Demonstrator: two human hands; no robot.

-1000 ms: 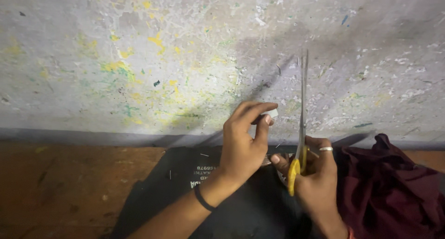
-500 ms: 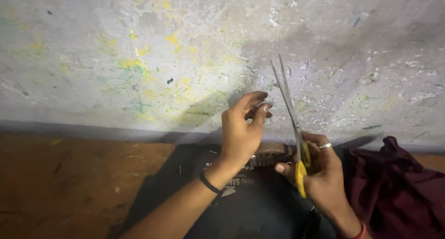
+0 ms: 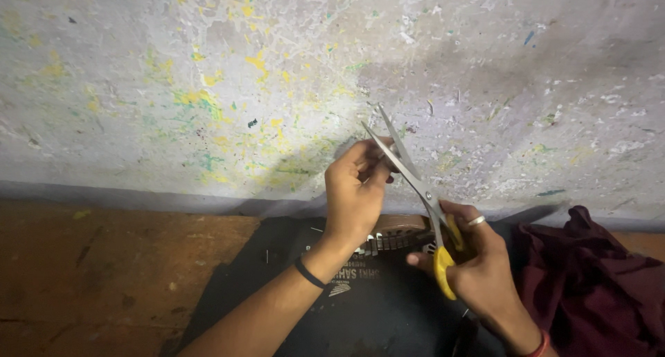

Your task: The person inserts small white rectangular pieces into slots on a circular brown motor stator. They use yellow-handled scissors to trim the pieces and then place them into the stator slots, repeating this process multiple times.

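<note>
My right hand [image 3: 478,267] grips yellow-handled scissors [image 3: 415,184]; the steel blades are parted and point up and left. My left hand [image 3: 357,191] is raised just left of the blades, its fingertips pinched on a small pale piece that sits between the blades. The piece is mostly hidden by my fingers. A black band is on my left wrist and a ring on a right finger.
A paint-flecked grey work surface [image 3: 208,87] fills the upper view. Below the hands lies a black bag or sheet [image 3: 360,315] with a row of small metal pieces [image 3: 388,243]. Dark maroon cloth [image 3: 589,288] is bunched at right. A brown wooden floor [image 3: 90,274] is at left.
The scissors tilted from upright to leaning left and their blades parted. My left hand shifted slightly left and brought the small piece to the blades.
</note>
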